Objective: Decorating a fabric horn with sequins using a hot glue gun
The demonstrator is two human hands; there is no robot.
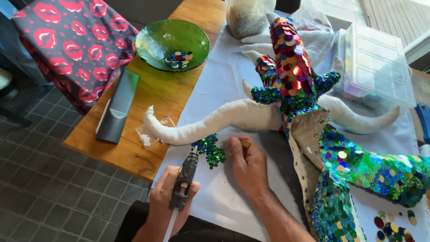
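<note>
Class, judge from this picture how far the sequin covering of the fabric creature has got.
Done: body and lower limbs carry sequins. In hand: left hand aims a glue gun at a green sequin patch; right hand pinches something small. Left: bare cream tentacle.

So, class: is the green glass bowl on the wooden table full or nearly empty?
Nearly empty: the green glass bowl holds only a small heap of coloured sequins at its bottom.
</note>
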